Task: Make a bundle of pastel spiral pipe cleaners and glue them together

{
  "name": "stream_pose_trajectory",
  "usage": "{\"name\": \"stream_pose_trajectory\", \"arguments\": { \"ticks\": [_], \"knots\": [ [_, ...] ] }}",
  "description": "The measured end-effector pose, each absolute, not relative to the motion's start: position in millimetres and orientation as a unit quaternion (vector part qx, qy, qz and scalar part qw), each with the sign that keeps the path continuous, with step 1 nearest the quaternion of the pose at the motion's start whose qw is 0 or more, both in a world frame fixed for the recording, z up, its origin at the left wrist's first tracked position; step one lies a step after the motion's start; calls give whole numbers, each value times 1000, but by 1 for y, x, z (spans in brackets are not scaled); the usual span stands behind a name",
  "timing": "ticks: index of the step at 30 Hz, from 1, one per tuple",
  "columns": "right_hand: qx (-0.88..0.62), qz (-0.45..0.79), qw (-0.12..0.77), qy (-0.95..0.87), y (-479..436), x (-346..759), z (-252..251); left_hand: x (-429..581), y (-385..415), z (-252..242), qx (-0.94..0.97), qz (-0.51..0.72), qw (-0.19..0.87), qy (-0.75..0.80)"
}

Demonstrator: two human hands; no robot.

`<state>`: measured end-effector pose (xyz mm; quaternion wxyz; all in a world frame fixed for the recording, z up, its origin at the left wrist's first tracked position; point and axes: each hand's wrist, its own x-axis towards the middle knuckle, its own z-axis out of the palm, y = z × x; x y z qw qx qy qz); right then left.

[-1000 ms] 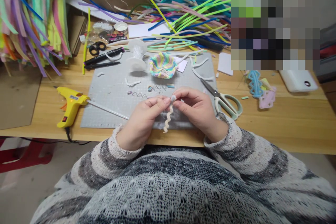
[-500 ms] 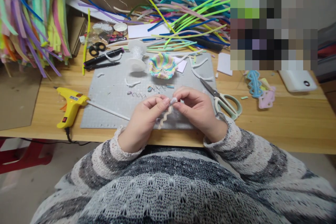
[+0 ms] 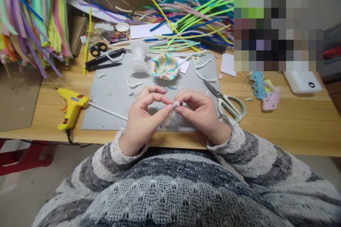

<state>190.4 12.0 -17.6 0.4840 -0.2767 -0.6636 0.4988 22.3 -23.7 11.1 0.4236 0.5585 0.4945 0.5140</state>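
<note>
Over the near edge of a grey cutting mat (image 3: 112,92), both my hands pinch the top of a wavy white pipe cleaner (image 3: 176,104). My left hand (image 3: 144,117) holds it between thumb and forefinger, its other fingers arched above. My right hand (image 3: 199,111) pinches the same end from the right. The cleaner's tail hangs below the fingers, blurred and partly hidden. A pastel ruffled flower (image 3: 165,66) made of pipe cleaners lies on the mat just beyond my hands.
A yellow glue gun (image 3: 70,106) lies at the mat's left, its glue stick reaching under my left hand. Green-handled scissors (image 3: 226,101) lie right of my right hand. Loose pipe cleaners (image 3: 191,17) are heaped at the back, bundles (image 3: 32,21) hang at left, and a thread spool (image 3: 139,55) stands nearby.
My left hand has turned and lifted its fingers into an arch. The hanging wavy tail has swung left and up, now mostly hidden behind the fingers. My right hand has barely moved.
</note>
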Motion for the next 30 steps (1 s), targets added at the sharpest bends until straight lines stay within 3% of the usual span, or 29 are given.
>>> {"name": "stream_pose_trajectory", "arguments": {
  "ticks": [26,30],
  "knots": [
    [-249,512,515,-641,10,190,-16,19,-23,-1,597,523,396,463],
    [-259,556,519,-595,12,191,-16,14,-26,-1,638,527,332,452]
  ]
}}
